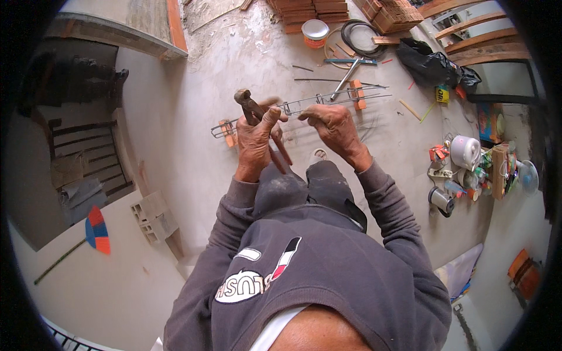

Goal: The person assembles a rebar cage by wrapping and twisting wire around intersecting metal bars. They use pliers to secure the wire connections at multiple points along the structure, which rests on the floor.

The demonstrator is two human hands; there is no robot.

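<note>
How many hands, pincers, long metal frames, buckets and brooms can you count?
Hands: 2, the left hand and the right hand
Pincers: 1
Long metal frame: 1
Bucket: 1
Broom: 1
Total: 6

Head cam, wide fisheye: looks steeply down past the sweatshirt (pixel 339 251), close over left hand (pixel 253 145) and right hand (pixel 338 130), floor (pixel 398 140) farther below.
</note>
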